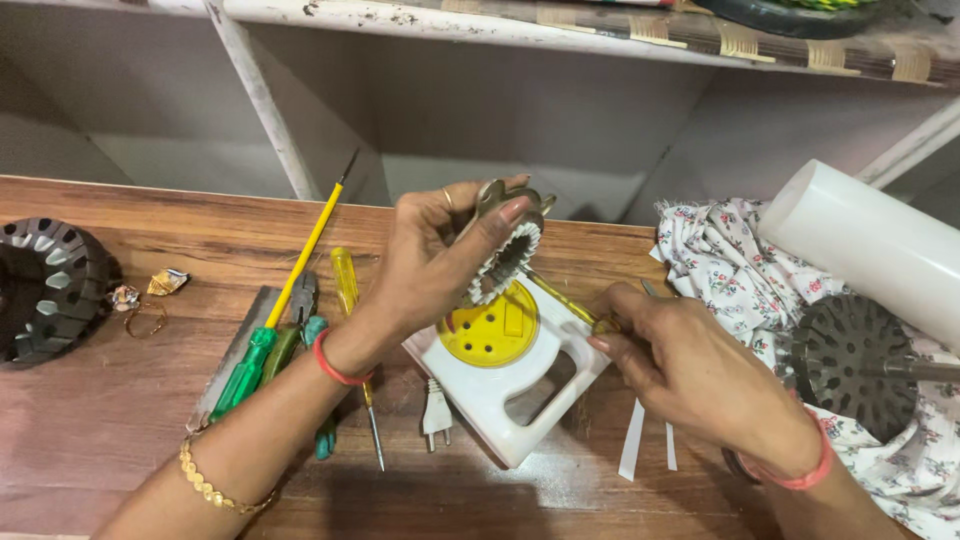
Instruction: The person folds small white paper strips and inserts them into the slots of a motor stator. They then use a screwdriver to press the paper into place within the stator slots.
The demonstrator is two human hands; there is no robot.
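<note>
Both hands worked over the middle of the wooden table [120, 400]. Nearest the camera, the right hand [690, 370] was curled, its thumb and forefinger pinched on the yellow handle of a thin screwdriver [570, 300], whose shaft ran up and left toward the other hand. Two white strips [633, 440] lay on the table just under that wrist. The left hand [440, 265], with a red band at the wrist and a gold bracelet lower on the forearm, was raised a little farther off, fingers closed round a small ring-shaped motor part [508, 255] with pale winding and a brownish metal piece on top; the part was held upright between thumb and fingers, just above everything else.

Directly beneath the held part lay a white extension reel [520, 400] with a round yellow face, its white plug [437, 415] resting beside its left corner. Left of the left forearm lay a cluster of tools: a green-handled screwdriver [245, 370] with a yellow shaft, a yellow-handled screwdriver [346, 285], and pliers with green grips [300, 330].

At the right edge, a flowered cloth [720, 260] carried a dark finned motor rotor [850, 365] and a white tube [880, 250]. Far left sat a dark round stator [50, 285], with small foil scraps [165, 282] near it. A white shelf frame [260, 100] stood behind the table.
</note>
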